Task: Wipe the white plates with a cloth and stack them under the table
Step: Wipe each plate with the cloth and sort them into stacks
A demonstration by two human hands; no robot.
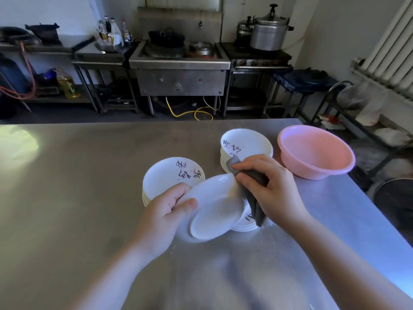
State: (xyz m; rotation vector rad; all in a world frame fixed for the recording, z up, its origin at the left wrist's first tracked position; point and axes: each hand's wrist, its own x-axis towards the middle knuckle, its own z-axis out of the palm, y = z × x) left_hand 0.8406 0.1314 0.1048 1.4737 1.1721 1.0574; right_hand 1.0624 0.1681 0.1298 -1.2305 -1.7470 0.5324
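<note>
I had one round white plate (214, 211) upside down above the steel table (78, 186), my left hand (165, 211) gripping its rim while my right hand (268, 186) pinched the grey cloth (252, 198) against it. Three plate stacks (172, 175) sat on the table beside a pink plastic basin (315, 151). I judged most wiping remained, with stacking under the table unseen.

The low stack of white printed plates (245, 223) lies mostly hidden beneath the tilted white plate (215, 211) and the dark grey cloth (254, 198). At three o'clock, the round dark object (394, 198) beside the steel table (89, 175) is cut by the edge, and both forearms run off at six o'clock.

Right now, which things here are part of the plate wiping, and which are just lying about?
Part of the job:
held plate
grey cloth
left hand
right hand
three plate stacks

Lying about:
pink basin
pressure cooker
oil bottle
</note>
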